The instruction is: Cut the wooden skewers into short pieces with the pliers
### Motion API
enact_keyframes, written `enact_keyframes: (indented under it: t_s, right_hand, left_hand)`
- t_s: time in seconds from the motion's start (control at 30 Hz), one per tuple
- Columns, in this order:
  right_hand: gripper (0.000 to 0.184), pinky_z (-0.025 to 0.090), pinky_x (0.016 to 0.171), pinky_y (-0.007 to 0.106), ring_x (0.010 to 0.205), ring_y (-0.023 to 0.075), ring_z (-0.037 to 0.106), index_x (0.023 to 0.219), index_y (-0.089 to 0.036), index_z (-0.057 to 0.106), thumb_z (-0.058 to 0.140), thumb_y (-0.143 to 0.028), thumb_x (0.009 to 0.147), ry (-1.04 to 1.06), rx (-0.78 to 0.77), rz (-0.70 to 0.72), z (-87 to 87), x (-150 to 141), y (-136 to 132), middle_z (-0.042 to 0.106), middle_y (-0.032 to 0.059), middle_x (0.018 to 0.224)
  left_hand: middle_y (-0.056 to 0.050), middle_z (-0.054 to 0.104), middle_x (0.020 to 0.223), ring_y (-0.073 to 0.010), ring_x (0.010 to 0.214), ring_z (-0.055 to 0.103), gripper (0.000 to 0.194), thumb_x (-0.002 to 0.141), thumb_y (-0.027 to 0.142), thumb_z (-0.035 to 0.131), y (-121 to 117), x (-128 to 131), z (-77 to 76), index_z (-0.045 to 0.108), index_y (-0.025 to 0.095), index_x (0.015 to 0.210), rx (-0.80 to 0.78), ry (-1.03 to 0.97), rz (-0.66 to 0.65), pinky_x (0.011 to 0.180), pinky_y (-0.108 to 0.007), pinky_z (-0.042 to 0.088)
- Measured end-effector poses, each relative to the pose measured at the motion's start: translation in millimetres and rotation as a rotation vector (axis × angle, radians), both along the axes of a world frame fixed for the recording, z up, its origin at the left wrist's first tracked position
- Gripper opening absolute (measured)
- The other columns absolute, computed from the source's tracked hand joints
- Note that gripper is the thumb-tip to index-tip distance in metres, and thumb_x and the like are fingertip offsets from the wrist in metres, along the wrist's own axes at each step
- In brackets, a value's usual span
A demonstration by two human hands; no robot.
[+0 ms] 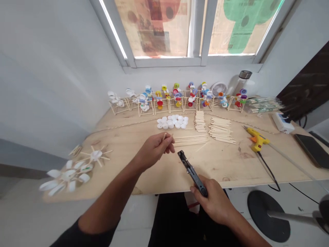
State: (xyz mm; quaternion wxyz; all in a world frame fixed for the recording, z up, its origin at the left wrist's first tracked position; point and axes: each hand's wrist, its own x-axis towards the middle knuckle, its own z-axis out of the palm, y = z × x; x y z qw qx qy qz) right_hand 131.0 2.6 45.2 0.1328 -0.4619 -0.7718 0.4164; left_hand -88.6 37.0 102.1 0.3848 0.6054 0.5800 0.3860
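Observation:
My left hand [154, 149] pinches a short wooden stick [164, 136] between thumb and fingertips, above the plywood tabletop [123, 139]. My right hand [213, 202] grips black cutting pliers [191, 173] at the table's front edge, with the jaws pointing up and to the left. The jaws sit a little to the right of my left hand, apart from the stick. Just right of my left fingers lies a flat bundle of long wooden sticks [190, 140]. A loose group of white bottle caps [171, 121] lies beyond my left hand.
Stacks of wooden craft sticks [221, 130] lie on the right. Beyond stands a row of stick frames with colourful caps [177, 99]. A yellow glue gun [257, 139], power strip [282, 122] and phone [312, 151] lie right; white-cap pinwheels [69, 175] lie left.

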Motion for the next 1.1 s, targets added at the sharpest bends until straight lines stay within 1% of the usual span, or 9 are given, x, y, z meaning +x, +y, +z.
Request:
enact_keyframes:
  t_s: [0.1, 0.2, 0.33, 0.47, 0.63, 0.73, 0.83, 1.0, 1.1]
  right_hand:
    - [0.018, 0.034, 0.056, 0.022, 0.058, 0.0137, 0.053, 0.066, -0.020, 0.044, 0.044, -0.028, 0.082, -0.065, 0.050, 0.028, -1.2, 0.8, -2.7, 0.056, -0.0023, 0.060]
    - [0.019, 0.032, 0.054, 0.022, 0.055, 0.0134, 0.052, 0.065, -0.021, 0.043, 0.044, -0.027, 0.082, -0.118, 0.074, 0.043, -2.1, 1.3, -3.4, 0.056, -0.0025, 0.058]
    - [0.019, 0.031, 0.053, 0.023, 0.055, 0.0139, 0.053, 0.065, -0.021, 0.044, 0.044, -0.027, 0.083, -0.146, 0.077, 0.062, -2.4, 1.2, -1.2, 0.059, -0.0017, 0.060]
    - [0.020, 0.026, 0.050, 0.023, 0.052, 0.0135, 0.051, 0.065, -0.020, 0.045, 0.045, -0.030, 0.083, -0.229, 0.145, 0.070, -9.5, 0.7, 0.9, 0.056, -0.0028, 0.055]
    - [0.020, 0.021, 0.049, 0.024, 0.051, 0.0141, 0.053, 0.068, -0.020, 0.049, 0.047, -0.034, 0.083, -0.318, 0.233, 0.082, -21.6, 0.7, 2.8, 0.058, -0.0012, 0.055]
    - [0.020, 0.018, 0.049, 0.026, 0.052, 0.0158, 0.055, 0.071, -0.019, 0.051, 0.047, -0.035, 0.083, -0.380, 0.286, 0.086, -24.5, 1.7, 4.4, 0.062, 0.0010, 0.058]
    - [0.019, 0.017, 0.048, 0.027, 0.053, 0.0175, 0.057, 0.071, -0.020, 0.052, 0.046, -0.033, 0.084, -0.433, 0.328, 0.083, -25.3, 3.4, 6.4, 0.064, 0.0027, 0.060]
    - [0.019, 0.017, 0.048, 0.027, 0.052, 0.0179, 0.058, 0.072, -0.020, 0.052, 0.046, -0.033, 0.084, -0.439, 0.370, 0.055, -25.2, 7.7, 9.8, 0.064, 0.0024, 0.059]
    - [0.019, 0.019, 0.049, 0.026, 0.054, 0.0186, 0.059, 0.074, -0.020, 0.051, 0.046, -0.035, 0.084, -0.445, 0.394, 0.032, -22.0, 10.3, 11.6, 0.065, 0.0023, 0.060]
  left_hand:
    - [-0.003, 0.063, 0.065, -0.0084, 0.050, 0.046, 0.024, 0.083, 0.031, 0.040, 22.1, 9.2, 5.5, 0.052, 0.014, 0.070, -0.106, -0.010, -0.203, 0.047, -0.020, 0.037]
    - [-0.001, 0.062, 0.062, -0.0055, 0.043, 0.036, 0.020, 0.080, 0.030, 0.044, 38.9, 20.8, 4.2, 0.051, 0.014, 0.070, -0.212, -0.024, -0.330, 0.040, -0.017, 0.029]
    - [0.003, 0.052, 0.052, -0.0056, 0.043, 0.032, 0.024, 0.077, 0.034, 0.050, 51.1, 30.7, 2.0, 0.054, 0.014, 0.064, -0.257, -0.020, -0.475, 0.041, -0.017, 0.025]
    - [0.004, 0.044, 0.049, -0.0054, 0.044, 0.030, 0.032, 0.075, 0.038, 0.053, 56.7, 34.0, 3.2, 0.053, 0.014, 0.055, -0.258, 0.002, -0.618, 0.042, -0.019, 0.024]
    - [0.004, 0.049, 0.052, -0.0064, 0.048, 0.037, 0.026, 0.074, 0.035, 0.056, 59.5, 35.5, 4.1, 0.055, 0.014, 0.058, -0.274, 0.018, -0.668, 0.046, -0.019, 0.027]
    - [0.004, 0.052, 0.055, -0.0072, 0.053, 0.043, 0.021, 0.075, 0.030, 0.055, 58.4, 36.4, 6.7, 0.057, 0.014, 0.061, -0.239, 0.023, -0.717, 0.051, -0.019, 0.031]
    - [0.003, 0.052, 0.057, -0.0071, 0.054, 0.042, 0.022, 0.076, 0.028, 0.053, 56.4, 38.1, 10.7, 0.057, 0.013, 0.060, -0.206, 0.061, -0.747, 0.051, -0.019, 0.031]
    - [0.004, 0.048, 0.054, -0.0067, 0.051, 0.039, 0.024, 0.078, 0.028, 0.051, 52.6, 43.9, 15.1, 0.057, 0.013, 0.060, -0.146, 0.113, -0.714, 0.050, -0.018, 0.029]
    - [0.004, 0.047, 0.055, -0.0066, 0.052, 0.039, 0.023, 0.080, 0.026, 0.049, 48.8, 48.6, 16.9, 0.056, 0.013, 0.062, -0.061, 0.139, -0.671, 0.051, -0.018, 0.029]
